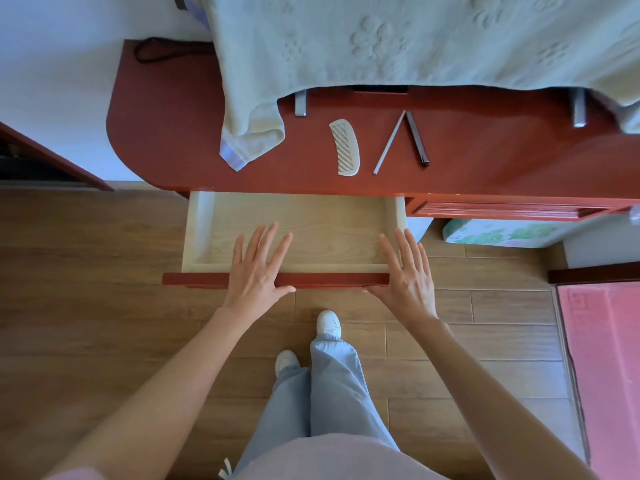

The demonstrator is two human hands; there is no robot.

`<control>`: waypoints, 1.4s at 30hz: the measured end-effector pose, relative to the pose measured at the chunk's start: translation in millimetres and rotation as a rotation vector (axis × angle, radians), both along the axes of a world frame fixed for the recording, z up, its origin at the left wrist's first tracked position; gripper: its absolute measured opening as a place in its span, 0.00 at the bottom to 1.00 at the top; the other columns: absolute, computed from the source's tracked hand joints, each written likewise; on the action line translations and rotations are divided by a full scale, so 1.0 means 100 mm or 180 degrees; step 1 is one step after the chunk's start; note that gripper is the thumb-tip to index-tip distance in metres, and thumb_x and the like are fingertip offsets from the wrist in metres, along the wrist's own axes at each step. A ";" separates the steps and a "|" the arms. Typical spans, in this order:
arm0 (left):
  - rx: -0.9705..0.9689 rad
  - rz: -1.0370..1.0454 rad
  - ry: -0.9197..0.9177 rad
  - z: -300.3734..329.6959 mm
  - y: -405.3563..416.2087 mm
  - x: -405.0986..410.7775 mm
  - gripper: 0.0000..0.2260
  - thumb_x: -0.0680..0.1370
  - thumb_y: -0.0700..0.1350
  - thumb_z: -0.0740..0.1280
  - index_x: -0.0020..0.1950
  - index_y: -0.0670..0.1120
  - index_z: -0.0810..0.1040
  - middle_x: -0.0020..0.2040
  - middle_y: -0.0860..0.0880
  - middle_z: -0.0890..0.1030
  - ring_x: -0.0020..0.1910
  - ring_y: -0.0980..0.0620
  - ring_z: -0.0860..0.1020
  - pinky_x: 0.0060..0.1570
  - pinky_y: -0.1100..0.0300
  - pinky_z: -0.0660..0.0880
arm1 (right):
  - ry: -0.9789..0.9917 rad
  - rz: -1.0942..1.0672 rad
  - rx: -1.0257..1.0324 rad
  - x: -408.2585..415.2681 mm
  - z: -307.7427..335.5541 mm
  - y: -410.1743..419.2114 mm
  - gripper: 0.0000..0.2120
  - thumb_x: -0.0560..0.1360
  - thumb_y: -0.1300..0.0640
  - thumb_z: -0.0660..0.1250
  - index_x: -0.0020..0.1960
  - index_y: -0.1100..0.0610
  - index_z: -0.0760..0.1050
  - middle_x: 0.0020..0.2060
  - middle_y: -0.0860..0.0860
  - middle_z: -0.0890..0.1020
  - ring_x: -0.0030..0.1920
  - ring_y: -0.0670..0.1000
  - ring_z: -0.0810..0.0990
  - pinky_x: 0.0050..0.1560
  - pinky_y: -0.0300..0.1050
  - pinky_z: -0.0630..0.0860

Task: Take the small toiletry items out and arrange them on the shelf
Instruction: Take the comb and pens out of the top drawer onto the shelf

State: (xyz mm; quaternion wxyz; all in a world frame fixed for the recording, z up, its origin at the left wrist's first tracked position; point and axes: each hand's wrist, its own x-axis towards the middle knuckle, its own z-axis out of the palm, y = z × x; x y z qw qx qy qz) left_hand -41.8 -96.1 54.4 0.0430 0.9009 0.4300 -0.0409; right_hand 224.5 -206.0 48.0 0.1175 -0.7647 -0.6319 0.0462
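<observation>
A pale comb (pixel 345 147), a thin silver stick (pixel 388 143) and a dark pen-like stick (pixel 417 138) lie side by side on the red-brown shelf top (pixel 166 133). Below it a light wooden drawer (pixel 311 230) stands pulled out, and nothing shows inside it. My left hand (pixel 258 268) rests flat with straight fingers on the drawer's red front panel (pixel 194 279). My right hand (pixel 407 271) lies the same way on the panel's right end, thumb under the edge.
A pale green towel (pixel 381 39) hangs over the back of the shelf, its corner draped onto the top at the left. A black cord (pixel 152 51) lies at the back left. A second, shut drawer (pixel 502 209) is to the right. A pink mat (pixel 602 358) covers the floor at right.
</observation>
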 end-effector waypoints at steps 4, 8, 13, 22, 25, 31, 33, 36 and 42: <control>0.0086 0.0043 0.0019 0.03 0.20 0.15 0.53 0.60 0.61 0.78 0.77 0.46 0.56 0.76 0.39 0.57 0.74 0.38 0.60 0.69 0.36 0.59 | -0.0005 -0.0041 -0.0035 0.11 0.05 0.24 0.56 0.54 0.46 0.82 0.74 0.59 0.59 0.73 0.60 0.64 0.74 0.59 0.59 0.73 0.57 0.59; 0.0162 0.0077 -0.0005 0.07 0.45 0.27 0.53 0.60 0.59 0.79 0.77 0.45 0.55 0.77 0.39 0.56 0.75 0.37 0.58 0.70 0.36 0.58 | -0.0045 -0.0025 -0.0061 0.21 0.07 0.52 0.56 0.55 0.46 0.82 0.75 0.61 0.59 0.73 0.60 0.63 0.75 0.59 0.58 0.74 0.55 0.57; 0.0139 0.0073 0.0036 0.07 0.76 0.40 0.54 0.61 0.59 0.79 0.78 0.45 0.52 0.78 0.40 0.55 0.76 0.38 0.55 0.72 0.38 0.55 | -0.0079 -0.0110 -0.0096 0.33 0.05 0.82 0.56 0.56 0.43 0.81 0.74 0.64 0.59 0.74 0.59 0.62 0.75 0.58 0.57 0.74 0.57 0.57; 0.0192 0.0030 -0.0058 0.02 1.17 0.58 0.48 0.63 0.54 0.79 0.76 0.44 0.59 0.76 0.40 0.61 0.74 0.38 0.60 0.72 0.41 0.58 | -0.0114 -0.0122 0.0040 0.55 -0.02 1.23 0.49 0.58 0.44 0.80 0.71 0.63 0.65 0.72 0.58 0.66 0.74 0.58 0.62 0.73 0.56 0.59; 0.0260 0.0015 -0.0176 0.00 1.25 0.64 0.45 0.63 0.50 0.80 0.76 0.44 0.61 0.75 0.40 0.63 0.73 0.38 0.62 0.72 0.41 0.60 | -0.0082 -0.0168 0.0152 0.62 -0.05 1.30 0.45 0.60 0.48 0.80 0.70 0.63 0.68 0.70 0.58 0.69 0.72 0.59 0.65 0.71 0.56 0.64; 0.0402 0.0107 -0.0383 -0.07 1.29 0.70 0.41 0.65 0.45 0.79 0.75 0.44 0.64 0.74 0.41 0.66 0.73 0.39 0.64 0.71 0.43 0.61 | -0.0127 -0.0177 0.0318 0.64 -0.08 1.35 0.38 0.65 0.50 0.78 0.69 0.63 0.69 0.69 0.58 0.71 0.71 0.58 0.67 0.69 0.56 0.68; 0.0461 0.0121 -0.0410 -0.09 1.28 0.70 0.40 0.66 0.44 0.78 0.75 0.45 0.64 0.74 0.41 0.66 0.73 0.39 0.64 0.71 0.43 0.61 | -0.0169 -0.0189 0.0370 0.63 -0.10 1.35 0.37 0.66 0.50 0.77 0.69 0.62 0.69 0.69 0.58 0.71 0.71 0.57 0.67 0.69 0.54 0.67; 0.0549 0.0104 -0.0434 -0.13 1.28 0.68 0.39 0.68 0.44 0.77 0.75 0.45 0.64 0.74 0.41 0.66 0.73 0.40 0.63 0.71 0.43 0.61 | -0.0282 -0.0162 0.0506 0.64 -0.14 1.33 0.36 0.68 0.48 0.76 0.69 0.62 0.69 0.69 0.57 0.71 0.71 0.57 0.67 0.70 0.52 0.64; 0.0528 0.0102 -0.0418 -0.11 1.27 0.68 0.38 0.68 0.44 0.77 0.74 0.45 0.65 0.73 0.41 0.67 0.73 0.40 0.64 0.71 0.43 0.62 | -0.0476 -0.0072 0.0363 0.65 -0.12 1.31 0.35 0.71 0.46 0.72 0.70 0.62 0.68 0.70 0.58 0.70 0.72 0.57 0.66 0.71 0.52 0.63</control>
